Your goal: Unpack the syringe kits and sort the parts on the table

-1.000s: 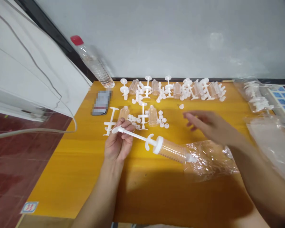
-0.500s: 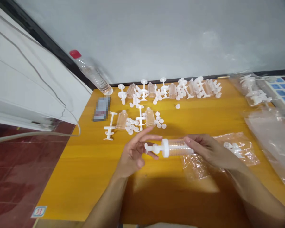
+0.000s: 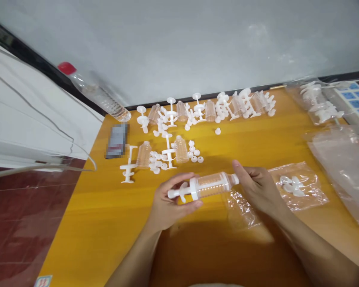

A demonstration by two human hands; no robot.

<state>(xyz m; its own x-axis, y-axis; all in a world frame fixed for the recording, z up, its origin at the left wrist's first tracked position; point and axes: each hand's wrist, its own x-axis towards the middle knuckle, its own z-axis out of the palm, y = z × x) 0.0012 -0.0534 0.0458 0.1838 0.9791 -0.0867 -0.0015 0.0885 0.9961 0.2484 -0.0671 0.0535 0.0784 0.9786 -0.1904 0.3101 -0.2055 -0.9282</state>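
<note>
A clear ribbed icing syringe (image 3: 212, 185) with a white plunger and collar lies level between my hands, above the table. My left hand (image 3: 170, 203) is wrapped round its plunger end, the fingers behind and the thumb below the collar. At the narrow nozzle end, my right hand (image 3: 259, 189) is closed with the thumb raised; its fingertips are partly hidden. Beyond them on the table lie white plungers (image 3: 168, 151), clear barrels (image 3: 181, 149) and small white nozzles (image 3: 194, 152), laid out in groups.
An opened clear bag (image 3: 308, 199) holding white pieces lies by my right forearm. Farther right are a larger plastic bag (image 3: 341, 163), a bagged set (image 3: 317, 103) and a power strip (image 3: 356, 99). A red-capped bottle (image 3: 98, 95) and a phone (image 3: 117, 139) are at the left.
My left hand has closed round the plunger end. My right hand has slid from the barrel to the nozzle end, uncovering it. The syringe has shifted slightly left.
</note>
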